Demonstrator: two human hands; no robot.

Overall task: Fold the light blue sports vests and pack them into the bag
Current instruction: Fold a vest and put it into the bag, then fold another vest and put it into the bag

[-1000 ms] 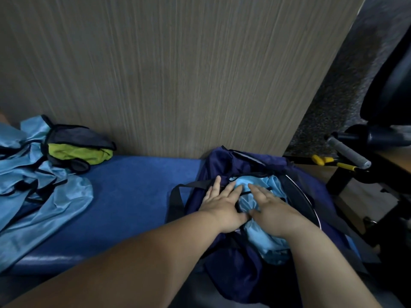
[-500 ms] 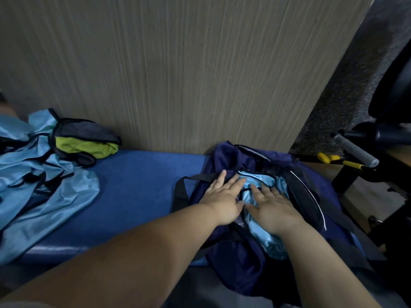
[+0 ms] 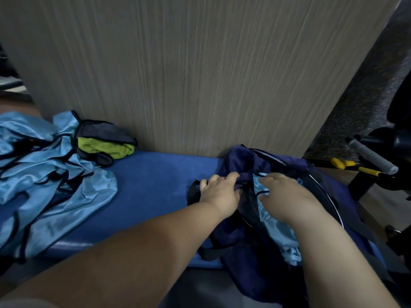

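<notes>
Wood-grain panel (image 3: 200,74) is filling the whole back of the view, standing upright behind everything.

Blue padded bench (image 3: 155,185) is running left to right along the panel's base.

Loose pile of light blue vests (image 3: 55,185) with black trim is lying on the bench's left end, unfolded and tangled, well apart from the bag.

Navy bag (image 3: 244,241) is sitting on the bench's right end, mouth open towards the camera, its near side hanging over the bench's front edge. A black strap (image 3: 193,190) is looping out from its left side onto the bench.

Both forearms are reaching in from the bottom edge.

Left hand (image 3: 219,192) is gripping the bag's left rim: fingers curling over the navy fabric, thumb tucked under it, narrow.

Right hand (image 3: 284,194) is resting inside the bag's mouth on the packed vest (image 3: 273,223), fingers bent claw-like with the tips on the cloth. Can't tell if it's gripping or only pressing.

That packed vest is lying in the bag opening, its near end spilling towards the front rim.

Green and grey garment (image 3: 104,145) is lying bunched against the panel, touching the right edge of the pile.

Grey handle (image 3: 371,156) is sticking out of dark equipment at far right, off the bench.

Yellow-handled tool (image 3: 355,167) is lying just beneath it, behind the bag.
</notes>
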